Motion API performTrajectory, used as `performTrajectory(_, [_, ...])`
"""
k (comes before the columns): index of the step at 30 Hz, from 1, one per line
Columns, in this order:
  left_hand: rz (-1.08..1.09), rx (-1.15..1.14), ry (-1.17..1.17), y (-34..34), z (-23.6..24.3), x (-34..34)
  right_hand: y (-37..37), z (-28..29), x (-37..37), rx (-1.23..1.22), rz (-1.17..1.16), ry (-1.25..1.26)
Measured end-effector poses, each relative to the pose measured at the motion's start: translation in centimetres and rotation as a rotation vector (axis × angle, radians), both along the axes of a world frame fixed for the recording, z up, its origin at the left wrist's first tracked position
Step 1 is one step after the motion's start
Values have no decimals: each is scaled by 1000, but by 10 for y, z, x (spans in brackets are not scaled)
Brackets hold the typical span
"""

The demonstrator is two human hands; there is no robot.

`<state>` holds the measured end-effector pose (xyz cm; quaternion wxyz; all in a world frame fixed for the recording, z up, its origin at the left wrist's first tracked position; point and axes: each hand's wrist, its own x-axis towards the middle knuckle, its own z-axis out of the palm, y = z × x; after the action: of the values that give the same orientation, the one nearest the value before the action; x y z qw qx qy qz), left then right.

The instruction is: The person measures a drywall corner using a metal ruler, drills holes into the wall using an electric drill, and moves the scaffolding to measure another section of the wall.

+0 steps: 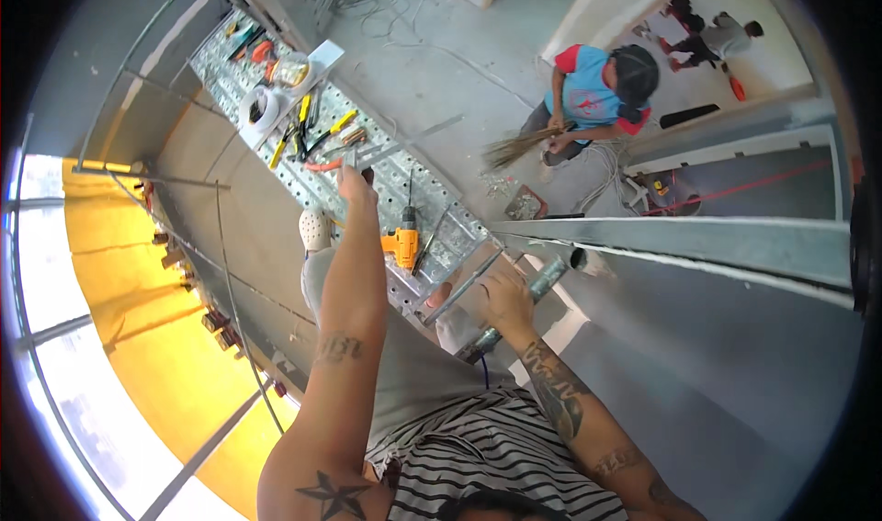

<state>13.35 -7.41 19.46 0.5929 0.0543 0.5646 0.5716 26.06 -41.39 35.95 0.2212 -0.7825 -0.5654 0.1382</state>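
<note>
Nearest is the person's striped shirt [487, 447], with grey trousers [413, 365] below it. Just past them, the right hand [505, 299] lies against a metal pipe [548, 278]; whether its fingers wrap round the pipe cannot be told. A thin grey rod [464, 287] slants just beside that hand. Further out, a yellow drill [401, 247] lies on a perforated metal plank [427, 183], and a pale clog [315, 230] is at the plank's left edge. Above the drill, the left hand [356, 186] is closed on a grey piece [350, 156], its kind unclear, over the plank. Beyond lie yellow-handled tools [306, 117] and a white roll [260, 107]. On the floor well apart are a dustpan [525, 204] and a crouching co-worker [593, 94] in blue and red, holding a broom [525, 145]. Farthest, at upper right, other people [721, 39] are near the floor.
</note>
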Motion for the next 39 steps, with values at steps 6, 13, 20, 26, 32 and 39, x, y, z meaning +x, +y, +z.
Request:
performTrajectory(6, [-102, -229, 307, -15, -111, -66, 1, -8, -7, -110, 15, 64])
performTrajectory(13, [-1206, -541, 1526, -38, -119, -59, 9, -6, -4, -121, 59, 23])
performTrajectory(20, [-1295, -302, 1466, -133, -151, -59, 12, 0, 3, -166, 94, 41])
performTrajectory(26, [-1514, 437, 2003, -132, -175, -91, 18, -7, -5, -134, 117, -25])
performTrajectory(32, [-1808, 402, 1863, -123, -79, -41, 8, -9, 0, -125, 78, -38])
performTrajectory(39, [-1478, 437, 1293, -104, 149, 8, -10, -26, 2, -276, 162, -101])
